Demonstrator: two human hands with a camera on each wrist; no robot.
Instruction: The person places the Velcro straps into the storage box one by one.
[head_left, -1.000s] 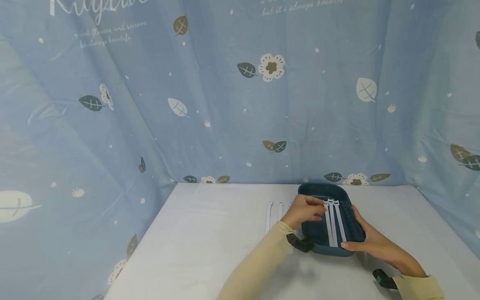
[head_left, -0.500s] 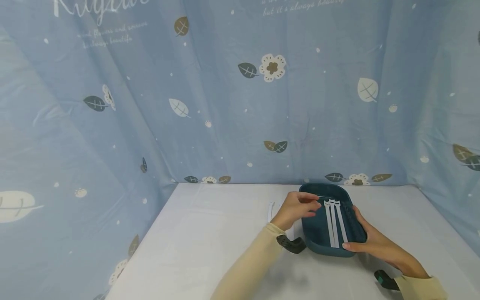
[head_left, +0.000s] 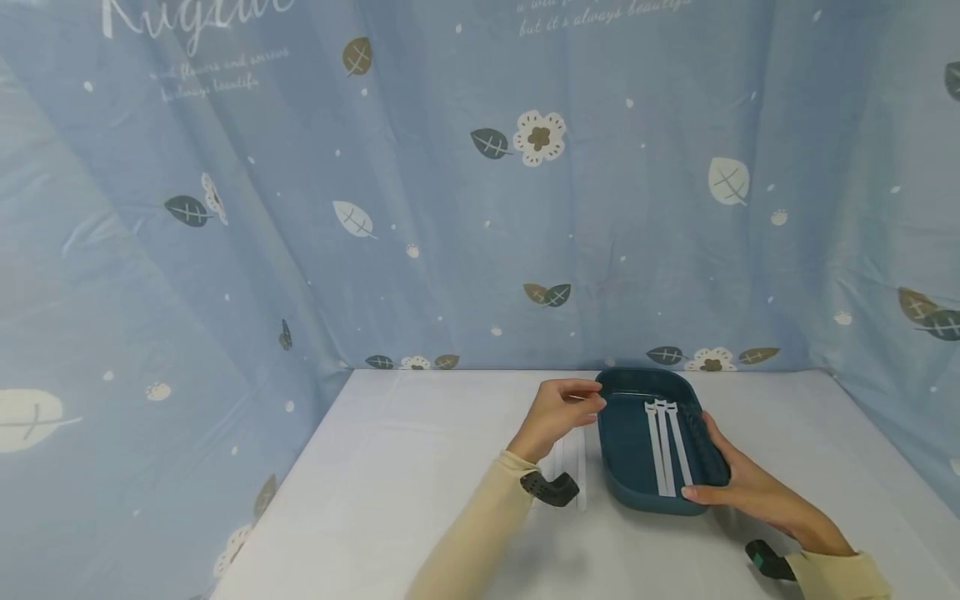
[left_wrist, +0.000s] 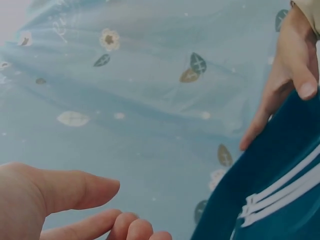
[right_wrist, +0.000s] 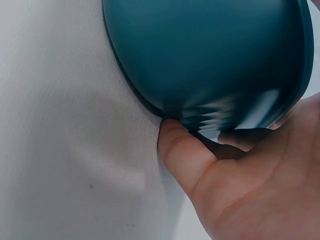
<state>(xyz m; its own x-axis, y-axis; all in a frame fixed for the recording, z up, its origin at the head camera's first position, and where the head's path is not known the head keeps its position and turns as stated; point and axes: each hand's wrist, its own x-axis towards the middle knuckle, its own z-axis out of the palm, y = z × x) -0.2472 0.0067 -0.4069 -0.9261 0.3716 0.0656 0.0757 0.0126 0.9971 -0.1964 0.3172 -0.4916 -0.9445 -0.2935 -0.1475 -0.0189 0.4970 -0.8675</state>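
Near the left rim of a dark teal tray [head_left: 660, 505], my left hand [head_left: 551, 417] hovers with nothing in it. Thumb and fingers stand apart in the left wrist view. My right hand [head_left: 738, 482] grips the tray's right side, the thumb over its near right corner; the right wrist view shows the thumb [right_wrist: 185, 150] against the tray wall. Three white straps [head_left: 666, 450] with small slotted heads lie side by side lengthwise in the tray. More white straps [head_left: 582, 471] lie on the table, partly hidden behind my left hand and wrist.
A white table [head_left: 420, 467] carries the tray, and a blue curtain [head_left: 450, 183] printed with leaves and flowers hangs behind and at both sides. Black wrist cameras sit on both wrists, the left camera [head_left: 551, 489] close to the loose straps.
My left hand has moved left from over the straps in the tray to beyond its left rim. The three straps stay in place, and my right hand keeps its grip.
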